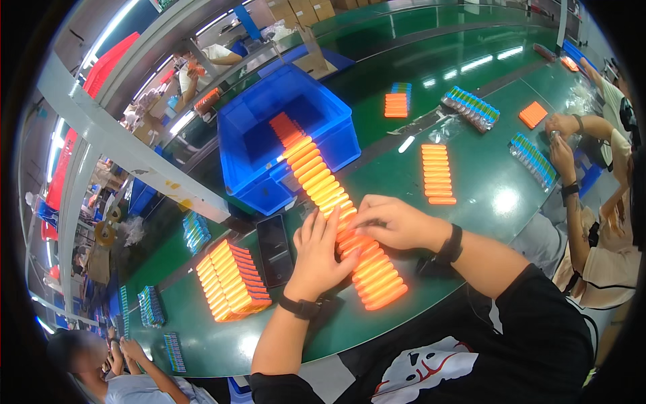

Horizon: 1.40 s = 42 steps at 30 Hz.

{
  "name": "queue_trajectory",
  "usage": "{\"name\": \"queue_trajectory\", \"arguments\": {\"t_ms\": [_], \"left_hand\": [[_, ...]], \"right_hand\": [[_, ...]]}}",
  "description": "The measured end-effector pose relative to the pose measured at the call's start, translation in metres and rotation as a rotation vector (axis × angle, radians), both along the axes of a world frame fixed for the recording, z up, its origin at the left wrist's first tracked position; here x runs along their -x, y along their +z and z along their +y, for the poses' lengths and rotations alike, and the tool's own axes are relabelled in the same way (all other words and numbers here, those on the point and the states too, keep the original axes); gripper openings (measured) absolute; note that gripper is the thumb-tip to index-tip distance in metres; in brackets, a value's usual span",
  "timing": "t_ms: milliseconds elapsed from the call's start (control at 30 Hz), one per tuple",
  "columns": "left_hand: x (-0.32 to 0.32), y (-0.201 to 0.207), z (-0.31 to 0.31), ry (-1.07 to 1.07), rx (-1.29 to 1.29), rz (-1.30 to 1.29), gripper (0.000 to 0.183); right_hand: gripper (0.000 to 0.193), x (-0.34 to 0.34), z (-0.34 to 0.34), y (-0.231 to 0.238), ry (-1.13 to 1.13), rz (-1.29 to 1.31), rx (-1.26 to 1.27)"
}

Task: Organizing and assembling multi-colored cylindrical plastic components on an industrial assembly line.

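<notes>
A long row of bright orange cylinders (378, 279), laid side by side, runs from near the table's front edge up to a blue crate (316, 108). Its far end reaches over the crate's near rim. My left hand (316, 259) grips the row's left side, its fingers across the cylinders and its thumb lower down. From the right, my right hand (397, 222) has its bent fingers closed on the middle of the row. To the left of my left hand stands a stacked block of orange cylinders (232, 279), with a dark phone (274, 249) beside it.
A shorter orange row (439, 175) lies right of the crate, a small orange-and-blue group (397, 101) behind it. Blue-green packs (471, 108) lie farther right. A grey metal post (134, 151) slants at the left. Other people work at the right (572, 145) and lower left (128, 357).
</notes>
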<state>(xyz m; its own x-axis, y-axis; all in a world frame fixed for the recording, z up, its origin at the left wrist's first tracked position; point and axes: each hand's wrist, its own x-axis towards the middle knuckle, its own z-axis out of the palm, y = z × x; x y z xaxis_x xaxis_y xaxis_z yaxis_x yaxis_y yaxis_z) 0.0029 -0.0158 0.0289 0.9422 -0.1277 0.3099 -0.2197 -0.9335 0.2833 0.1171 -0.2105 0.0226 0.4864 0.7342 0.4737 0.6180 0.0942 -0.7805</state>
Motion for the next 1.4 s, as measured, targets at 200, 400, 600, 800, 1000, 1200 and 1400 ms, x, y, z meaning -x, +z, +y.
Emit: {"name": "queue_trajectory", "arguments": {"t_ms": [200, 400, 600, 800, 1000, 1200, 1400], "left_hand": [[0.005, 0.005, -0.001, 0.026, -0.122, -0.037, 0.083], [0.006, 0.001, 0.003, 0.027, 0.032, 0.049, 0.086], [0.017, 0.016, -0.005, -0.236, 0.371, 0.013, 0.087], [0.019, 0.005, -0.002, -0.228, 0.494, -0.016, 0.081], [0.001, -0.004, 0.003, -0.067, 0.503, -0.035, 0.073], [0.004, -0.014, 0.003, 0.08, 0.547, 0.054, 0.066], [0.004, -0.015, 0.008, 0.023, 0.483, 0.096, 0.071]], "right_hand": [[0.015, 0.004, 0.005, -0.001, -0.025, -0.098, 0.103], [0.014, -0.015, -0.013, 0.003, -0.107, -0.02, 0.093], [0.014, -0.007, -0.014, 0.005, 0.13, 0.351, -0.157], [0.017, -0.009, -0.032, 0.021, 0.651, 0.774, 0.169], [0.016, -0.006, -0.031, 0.014, 0.837, 0.812, 0.469], [0.018, -0.011, -0.03, 0.018, 0.909, 0.75, 0.729], [0.015, -0.003, -0.018, 0.004, 0.325, 0.702, -0.003]]}}
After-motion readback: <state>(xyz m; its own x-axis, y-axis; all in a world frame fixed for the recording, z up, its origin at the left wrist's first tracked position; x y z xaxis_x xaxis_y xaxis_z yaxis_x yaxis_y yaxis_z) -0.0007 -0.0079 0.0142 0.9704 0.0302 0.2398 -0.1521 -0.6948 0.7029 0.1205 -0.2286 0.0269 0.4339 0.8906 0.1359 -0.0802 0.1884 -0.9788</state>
